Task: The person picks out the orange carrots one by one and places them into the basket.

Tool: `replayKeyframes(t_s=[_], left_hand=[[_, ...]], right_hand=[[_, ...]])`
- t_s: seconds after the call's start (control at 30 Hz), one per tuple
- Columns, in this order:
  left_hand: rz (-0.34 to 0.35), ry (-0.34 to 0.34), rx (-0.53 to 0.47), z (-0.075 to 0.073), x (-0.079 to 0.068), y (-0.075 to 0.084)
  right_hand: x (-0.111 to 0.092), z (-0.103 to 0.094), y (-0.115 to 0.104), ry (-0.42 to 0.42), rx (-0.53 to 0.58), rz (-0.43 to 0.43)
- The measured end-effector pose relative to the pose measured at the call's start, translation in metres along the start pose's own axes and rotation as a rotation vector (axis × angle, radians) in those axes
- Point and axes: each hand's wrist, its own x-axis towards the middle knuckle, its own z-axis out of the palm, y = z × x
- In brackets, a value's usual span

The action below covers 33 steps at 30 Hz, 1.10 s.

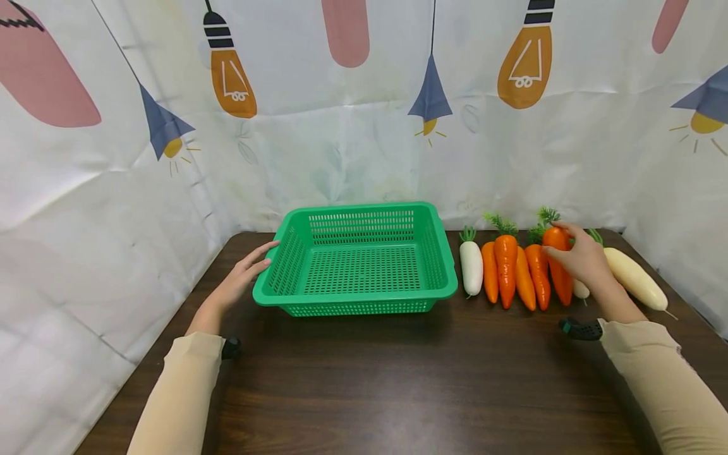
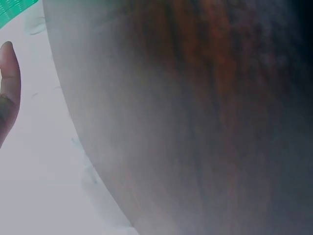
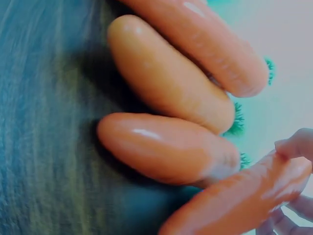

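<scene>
My right hand (image 1: 586, 256) holds an orange carrot (image 1: 562, 281) near its leafy top, thumb on one side and fingers on the other. In the right wrist view that carrot (image 3: 239, 200) slants across the lower right, at the end of a row of other carrots (image 3: 161, 147). My left hand (image 1: 237, 281) is at the left side of a green plastic basket (image 1: 355, 298), its fairly straight fingers at the rim. Only the thumb (image 2: 10, 93) of that hand and a corner of the basket show in the left wrist view. The basket's slotted floor is bare.
A white radish (image 1: 471, 268) lies between the basket and the carrots. Another long white radish (image 1: 634, 275) lies at the far right, beyond my right wrist. Part of a further white radish (image 1: 581, 290) shows beside the held carrot. A patterned curtain (image 1: 364, 158) hangs behind the dark wooden table (image 1: 398, 385).
</scene>
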Motion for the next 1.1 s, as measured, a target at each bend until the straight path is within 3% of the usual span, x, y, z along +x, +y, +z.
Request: replayKeyframes(t_s=[0.3,0.7,1.1], left_hand=[[-0.019,-0.002,0.008,-0.001,-0.002,0.000],[-0.030,-0.010,0.003,-0.001,-0.001,-0.001],[-0.021,-0.013,0.004,-0.001,-0.001,0.005]], right_hand=[[0.003,-0.011,-0.009,-0.015,0.084,-0.013],[0.003,-0.024,-0.030,-0.129,0.358,0.059],[0.002,-0.025,-0.048,-0.191,0.436,0.047]])
